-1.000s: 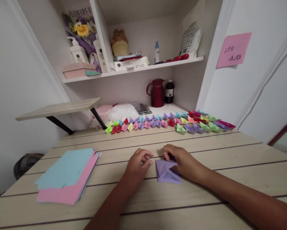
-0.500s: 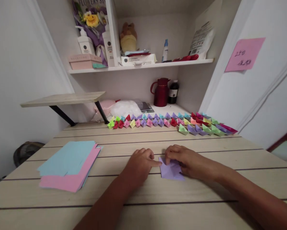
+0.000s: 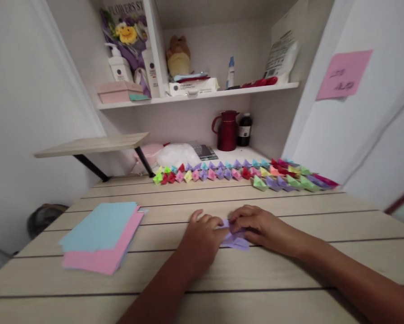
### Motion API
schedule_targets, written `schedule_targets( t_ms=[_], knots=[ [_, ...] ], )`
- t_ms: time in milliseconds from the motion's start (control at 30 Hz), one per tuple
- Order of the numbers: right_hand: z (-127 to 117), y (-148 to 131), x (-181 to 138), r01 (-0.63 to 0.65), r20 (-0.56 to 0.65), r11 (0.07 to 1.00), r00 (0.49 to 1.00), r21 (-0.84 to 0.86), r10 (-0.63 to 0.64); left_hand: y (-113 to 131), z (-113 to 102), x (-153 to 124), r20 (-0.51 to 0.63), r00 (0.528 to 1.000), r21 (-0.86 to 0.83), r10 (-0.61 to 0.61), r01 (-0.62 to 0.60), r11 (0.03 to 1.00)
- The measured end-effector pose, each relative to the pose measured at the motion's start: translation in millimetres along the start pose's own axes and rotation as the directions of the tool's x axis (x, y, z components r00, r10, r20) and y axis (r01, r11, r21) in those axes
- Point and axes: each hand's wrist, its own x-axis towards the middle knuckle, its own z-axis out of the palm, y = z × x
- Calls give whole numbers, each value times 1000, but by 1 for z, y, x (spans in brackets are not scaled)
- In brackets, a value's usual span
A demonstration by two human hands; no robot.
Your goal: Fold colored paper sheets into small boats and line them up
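A small folded piece of purple paper (image 3: pixel 237 242) lies on the wooden table (image 3: pixel 289 274) right in front of me. My left hand (image 3: pixel 202 238) pinches its left edge with curled fingers. My right hand (image 3: pixel 256 227) presses and pinches the paper's top from the right. Both hands meet over the paper and cover most of it. A long row of several small folded paper boats (image 3: pixel 242 173) in many colours stands along the table's far edge.
A stack of blue and pink paper sheets (image 3: pixel 102 236) lies at the left of the table. Behind stand a red jug (image 3: pixel 227 130), a dark bottle (image 3: pixel 245 129) and a shelf (image 3: pixel 202 94) with bottles and boxes. A small wooden side shelf (image 3: pixel 93 145) juts out at left.
The purple paper has been folded smaller. My two hands have closed in on it from both sides and now cover most of it. The view has shifted slightly.
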Motion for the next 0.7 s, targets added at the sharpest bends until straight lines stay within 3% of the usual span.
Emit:
schedule_targets(
  t_ms=[200, 533, 633, 700],
  knots=[
    [0, 12, -5, -41, 60, 998, 997, 40, 38, -8, 1, -8, 69, 996, -47, -49, 52, 998],
    [24, 64, -16, -69, 10, 997, 998, 35, 69, -21, -4, -16, 132, 990, -123, -42, 58, 991],
    [20, 55, -13, -104, -23, 991, 994, 83, 107, -22, -6, -15, 144, 989, -145, -41, 62, 987],
    [10, 38, -9, -84, 39, 991, 996, 102, 81, -22, -9, -13, 142, 989, -171, -48, 73, 983]
  ],
)
